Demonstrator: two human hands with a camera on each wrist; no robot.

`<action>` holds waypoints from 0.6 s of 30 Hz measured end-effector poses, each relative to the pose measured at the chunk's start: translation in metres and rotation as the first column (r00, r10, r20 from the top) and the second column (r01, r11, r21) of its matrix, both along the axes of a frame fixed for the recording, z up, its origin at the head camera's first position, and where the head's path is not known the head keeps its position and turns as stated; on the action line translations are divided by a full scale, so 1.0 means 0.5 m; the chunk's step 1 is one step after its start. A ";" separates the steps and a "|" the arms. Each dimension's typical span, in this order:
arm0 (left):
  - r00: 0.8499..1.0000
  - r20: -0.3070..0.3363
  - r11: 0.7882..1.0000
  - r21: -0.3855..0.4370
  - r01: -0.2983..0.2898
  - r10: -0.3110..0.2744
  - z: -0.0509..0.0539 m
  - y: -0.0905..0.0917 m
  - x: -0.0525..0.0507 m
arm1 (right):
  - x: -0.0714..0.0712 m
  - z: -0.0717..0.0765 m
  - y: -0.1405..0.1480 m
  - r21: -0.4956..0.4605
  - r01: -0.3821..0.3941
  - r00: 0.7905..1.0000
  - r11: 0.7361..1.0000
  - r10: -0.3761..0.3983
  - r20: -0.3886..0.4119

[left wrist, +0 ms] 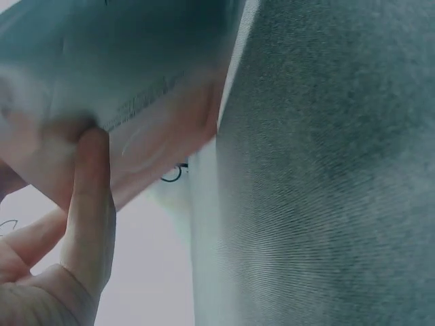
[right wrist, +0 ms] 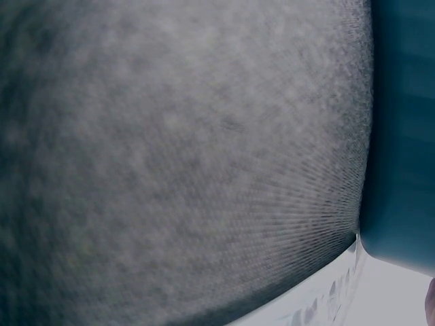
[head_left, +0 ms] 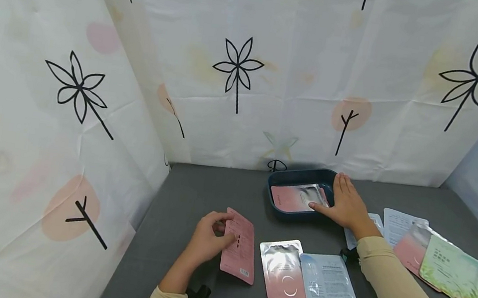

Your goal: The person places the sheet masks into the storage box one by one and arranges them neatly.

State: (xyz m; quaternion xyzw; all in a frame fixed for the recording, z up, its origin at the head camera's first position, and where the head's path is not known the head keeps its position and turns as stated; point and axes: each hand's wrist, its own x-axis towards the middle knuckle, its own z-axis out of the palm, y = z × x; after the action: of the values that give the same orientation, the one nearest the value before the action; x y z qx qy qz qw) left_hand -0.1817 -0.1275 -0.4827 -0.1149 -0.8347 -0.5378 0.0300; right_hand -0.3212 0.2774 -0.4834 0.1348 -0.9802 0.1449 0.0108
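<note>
My left hand (head_left: pixel 209 240) pinches a pink face mask sachet (head_left: pixel 238 247) and holds it tilted on edge over the grey table. In the left wrist view, a finger (left wrist: pixel 90 197) lies against the sachet's silver-and-pink face. At the back, my right hand (head_left: pixel 347 203) rests over the right end of a dark blue tray (head_left: pixel 291 216), fingers straight along the rim and thumb reaching inside. Pink-and-silver sachets (head_left: pixel 289 199) lie in that tray. The right wrist view shows mostly table beside the tray's wall (right wrist: pixel 401 136), with only a sliver of skin at its edge.
Between my arms lie a pink-and-silver sachet (head_left: pixel 286 286) and a pale blue sachet (head_left: pixel 333 292), slightly overlapping. To the right of my forearm, a green sachet (head_left: pixel 454 273) overlaps a pink one (head_left: pixel 412 247), near white ones (head_left: pixel 404 221). A patterned cloth (head_left: pixel 294 75) hangs behind the table.
</note>
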 end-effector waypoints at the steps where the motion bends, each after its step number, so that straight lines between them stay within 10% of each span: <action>1: 1.000 0.000 1.000 0.013 -0.017 0.017 0.001 0.000 -0.001 | 0.000 0.000 0.000 -0.001 -0.001 1.000 1.000 0.001 0.000; 18: 0.995 -0.011 0.986 0.136 -0.099 0.101 0.026 0.006 -0.012 | 0.000 0.000 -0.001 -0.003 -0.004 1.000 1.000 0.004 -0.008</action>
State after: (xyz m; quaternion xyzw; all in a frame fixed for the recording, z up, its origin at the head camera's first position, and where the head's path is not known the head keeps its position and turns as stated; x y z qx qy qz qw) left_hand -0.1878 -0.1245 -0.4697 -0.0755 -0.8007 -0.5898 0.0721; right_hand -0.3211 0.2769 -0.4835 0.1374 -0.9796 0.1458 0.0145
